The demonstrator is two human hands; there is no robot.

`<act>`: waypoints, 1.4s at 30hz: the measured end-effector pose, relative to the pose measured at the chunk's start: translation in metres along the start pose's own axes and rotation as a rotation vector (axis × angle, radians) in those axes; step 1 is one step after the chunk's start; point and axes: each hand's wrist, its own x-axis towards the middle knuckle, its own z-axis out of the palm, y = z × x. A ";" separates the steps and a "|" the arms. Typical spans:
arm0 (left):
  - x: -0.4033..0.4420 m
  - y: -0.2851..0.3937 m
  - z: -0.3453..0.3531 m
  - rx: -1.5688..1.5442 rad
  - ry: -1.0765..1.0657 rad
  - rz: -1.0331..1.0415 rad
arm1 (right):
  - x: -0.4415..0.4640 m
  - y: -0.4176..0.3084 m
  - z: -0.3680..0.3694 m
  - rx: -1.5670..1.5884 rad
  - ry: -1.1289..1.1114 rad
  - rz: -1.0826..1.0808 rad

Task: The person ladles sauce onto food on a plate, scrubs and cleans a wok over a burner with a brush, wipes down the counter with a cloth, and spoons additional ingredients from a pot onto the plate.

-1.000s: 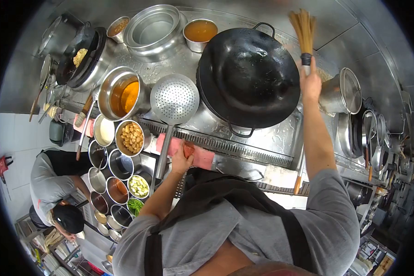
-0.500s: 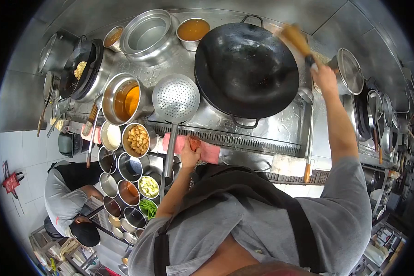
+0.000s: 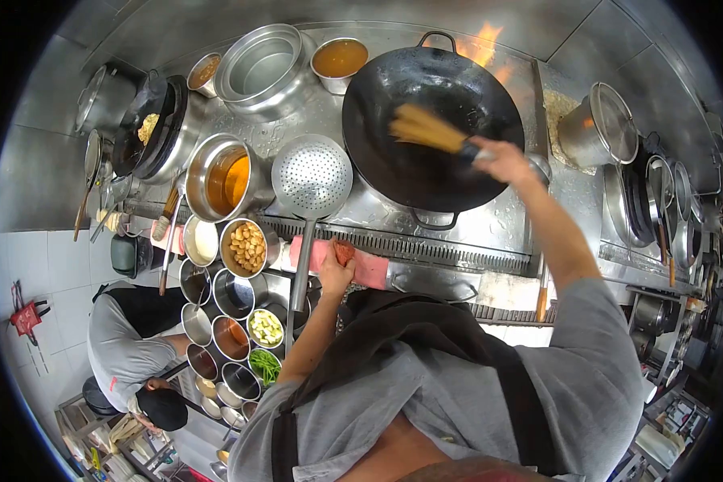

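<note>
Brush (image 3: 430,128) has swung from beyond the wok's right edge to over the wok (image 3: 383,80), left of the fingers of the right hand (image 3: 506,163), which wrap closed around its handle; the sweeping is now inside the bowl, though blur hides whether bristles touch metal. Flames (image 3: 484,46) have appeared beyond those fingers, past the far rim. Left hand (image 3: 334,275) fingers curl against a reddish lump (image 3: 345,252) above pink cloth (image 3: 370,268); grip cannot be told. Straw-coloured, splayed bristles contrast with glossy, rounded black metal; farther left, the perforated skimmer (image 3: 312,173) shines.
</note>
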 end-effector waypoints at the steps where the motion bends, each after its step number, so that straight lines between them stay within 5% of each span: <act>1: 0.003 0.001 0.001 -0.011 -0.003 -0.006 | -0.004 -0.004 -0.037 -0.219 0.068 0.156; 2: 0.002 0.002 0.001 -0.014 -0.002 -0.007 | 0.011 0.033 -0.048 -0.541 0.235 0.211; 4: 0.002 0.005 -0.002 -0.026 -0.028 -0.030 | 0.018 0.021 -0.069 -0.486 0.634 0.356; 7: 0.003 0.005 -0.001 -0.002 -0.038 -0.063 | 0.024 -0.011 -0.071 -0.214 0.792 0.334; 10: 0.003 -0.002 0.002 0.012 0.005 0.018 | 0.040 -0.028 -0.016 0.121 0.605 0.247; 13: 0.003 -0.003 0.003 0.005 -0.010 -0.009 | 0.030 -0.061 0.044 -0.004 0.214 0.057; 14: 0.003 -0.003 0.003 0.004 -0.015 -0.009 | 0.002 -0.091 0.029 0.284 -0.053 0.140; 17: 0.001 -0.005 0.004 -0.026 -0.030 -0.037 | -0.037 -0.043 0.016 0.208 -0.148 -0.096; 19: 0.002 -0.007 0.005 -0.003 -0.014 -0.021 | -0.032 0.045 -0.009 0.100 -0.027 -0.235; 21: 0.002 -0.008 0.004 -0.005 -0.007 -0.013 | -0.037 0.035 -0.084 -0.432 0.181 0.219; 23: 0.002 -0.004 0.005 -0.006 0.001 -0.006 | -0.021 0.018 -0.112 -0.490 0.529 0.328; 24: 0.003 -0.002 0.003 -0.003 -0.010 -0.015 | -0.011 0.018 -0.110 -0.489 0.533 0.332; 26: 0.004 0.000 0.000 0.003 -0.026 -0.016 | 0.006 0.014 -0.099 -0.254 0.815 0.246; 29: 0.003 -0.001 0.002 -0.018 -0.020 -0.021 | 0.012 -0.019 -0.032 0.010 0.638 0.332; 33: 0.003 0.000 -0.002 -0.013 -0.026 -0.022 | -0.011 -0.029 0.046 0.107 0.136 0.078; 35: 0.002 0.001 0.000 -0.032 -0.026 -0.053 | -0.040 -0.034 0.033 0.100 -0.026 -0.037; 37: 0.003 -0.002 0.000 -0.053 -0.070 -0.116 | -0.053 -0.009 -0.014 0.250 -0.204 0.129; 38: 0.003 -0.003 -0.002 -0.052 -0.063 -0.117 | -0.045 0.043 -0.025 0.135 -0.058 -0.051; 40: 0.004 -0.002 -0.002 -0.071 -0.073 -0.117 | -0.038 0.050 -0.087 -0.430 0.161 0.141; 42: 0.004 -0.026 0.017 -0.199 -0.039 -0.186 | -0.032 0.029 -0.122 -0.354 0.460 0.285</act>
